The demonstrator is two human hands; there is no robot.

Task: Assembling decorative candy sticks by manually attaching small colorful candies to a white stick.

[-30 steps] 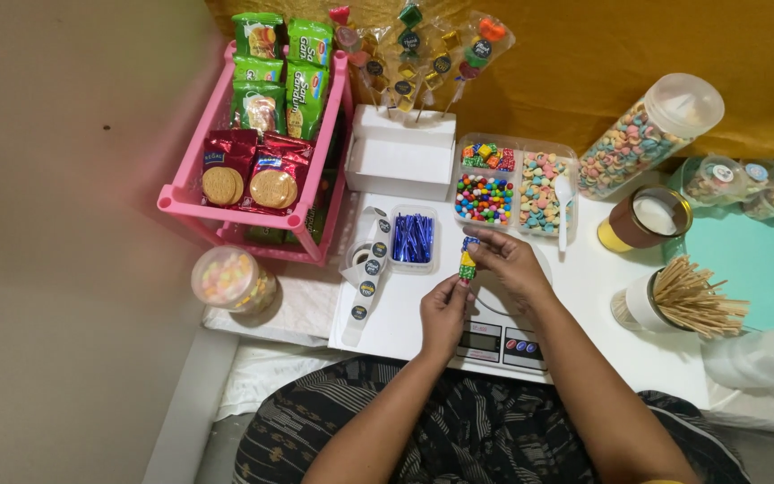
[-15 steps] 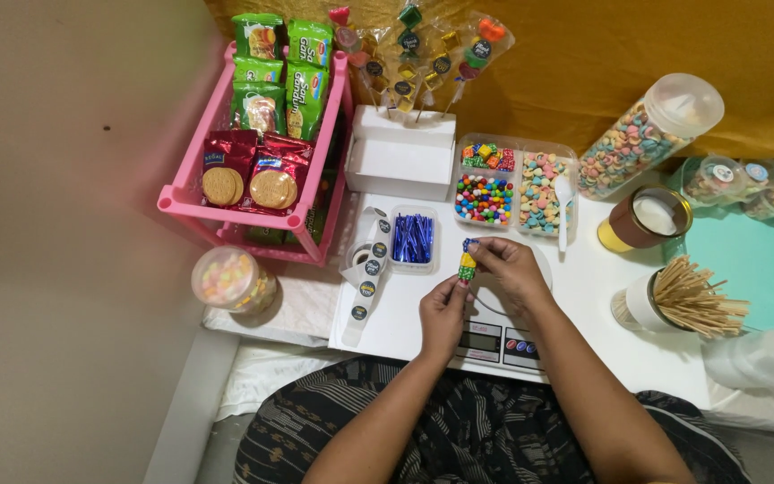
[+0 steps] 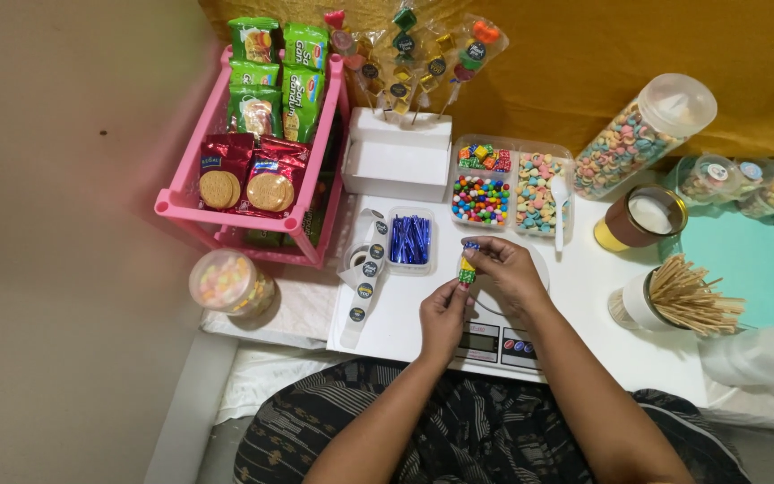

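My left hand (image 3: 443, 315) and my right hand (image 3: 502, 272) meet over a white digital scale (image 3: 494, 341) on the white table. Together they pinch a small candy skewer (image 3: 467, 267) of stacked colourful sweets with a blue piece at its top. The left fingers grip its lower end, the right fingers its upper end. Just to the left sits a small clear box of blue twist ties (image 3: 410, 239) and a strip of round stickers (image 3: 365, 273).
A divided clear tray of colourful candies (image 3: 512, 190) with a white spoon lies behind the hands. A white block holding wrapped candy sticks (image 3: 397, 159), a pink snack rack (image 3: 257, 148), a jar of wooden sticks (image 3: 674, 296), a tilted cereal jar (image 3: 638, 134) and a teal basket (image 3: 763, 260) surround the table.
Both hands stay at the same spot above the scale; the fingers shift slightly around the candy skewer.
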